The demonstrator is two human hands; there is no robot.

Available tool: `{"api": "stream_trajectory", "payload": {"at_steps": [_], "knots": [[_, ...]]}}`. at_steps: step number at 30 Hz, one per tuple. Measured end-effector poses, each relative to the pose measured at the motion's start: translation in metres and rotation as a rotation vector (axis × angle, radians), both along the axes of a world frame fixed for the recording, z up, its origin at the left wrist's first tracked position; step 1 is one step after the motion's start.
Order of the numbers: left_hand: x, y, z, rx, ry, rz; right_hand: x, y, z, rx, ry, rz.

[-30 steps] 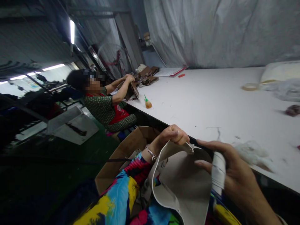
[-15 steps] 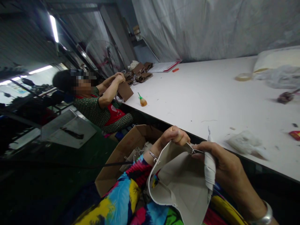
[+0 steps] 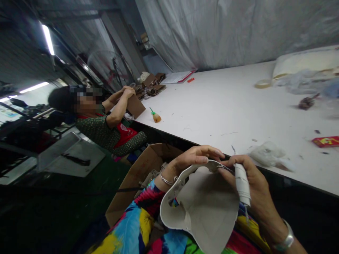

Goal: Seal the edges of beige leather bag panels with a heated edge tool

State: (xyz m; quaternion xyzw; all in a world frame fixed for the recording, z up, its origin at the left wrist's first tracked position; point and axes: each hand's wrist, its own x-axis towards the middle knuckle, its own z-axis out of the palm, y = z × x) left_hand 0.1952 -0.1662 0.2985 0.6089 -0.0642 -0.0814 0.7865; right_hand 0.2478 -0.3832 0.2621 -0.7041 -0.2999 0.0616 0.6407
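Note:
A pale grey, bag-like piece gapes open above my lap, its upper rim between my two hands. My left hand lies against the outer side of that rim, its fingers stretched forward and the thumb apart from them. On the right, my right hand is closed round a thin tool with a pale wrapped handle. Its thumb and forefinger are at the rim, where a dark thin part of the tool shows; the exact contact is too small to tell.
A white table runs across, bearing a glue bottle, crumpled plastic, a tape roll and a red packet. A cardboard box stands left of my lap. Another person handles a brown piece.
My left hand has gone from a fist to stretched fingers at the rim. The wrapped handle has tilted in my right hand. The view has shifted slightly right.

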Motion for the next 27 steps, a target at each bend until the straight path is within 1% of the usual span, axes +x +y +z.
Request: {"api": "stream_trajectory", "payload": {"at_steps": [3,5,6,7,9,12,17,20,23,26,27], "knots": [[-0.005,0.007,0.013,0.221,0.103,-0.142,-0.003,0.0,0.0,-0.004,-0.066,-0.066],[-0.006,0.01,0.019,0.334,0.11,-0.21,-0.005,0.0,-0.002,-0.004,-0.104,-0.105],[-0.006,0.01,0.021,0.381,0.098,-0.22,-0.006,0.001,-0.004,-0.005,-0.114,-0.119],[-0.005,0.009,0.021,0.43,0.085,-0.204,-0.006,0.001,-0.006,-0.009,-0.116,-0.129],[-0.002,0.002,0.019,0.523,0.078,-0.12,-0.007,0.001,-0.009,-0.023,-0.113,-0.143],[0.002,-0.011,0.008,0.561,0.103,0.003,-0.006,0.0,-0.011,-0.028,-0.101,-0.166],[0.01,-0.025,-0.014,0.518,0.103,0.128,-0.003,0.0,-0.012,0.018,-0.055,-0.181],[0.014,-0.022,-0.027,0.381,0.156,0.191,-0.003,0.0,-0.013,0.064,-0.021,-0.178],[0.017,-0.003,-0.034,0.208,0.17,0.263,-0.003,-0.005,-0.014,0.109,0.007,-0.213],[0.02,0.029,-0.036,-0.03,0.146,0.383,-0.001,-0.02,-0.022,0.146,0.052,-0.275],[0.022,0.038,-0.035,-0.105,0.17,0.415,0.001,-0.027,-0.027,0.157,0.067,-0.287]]}}
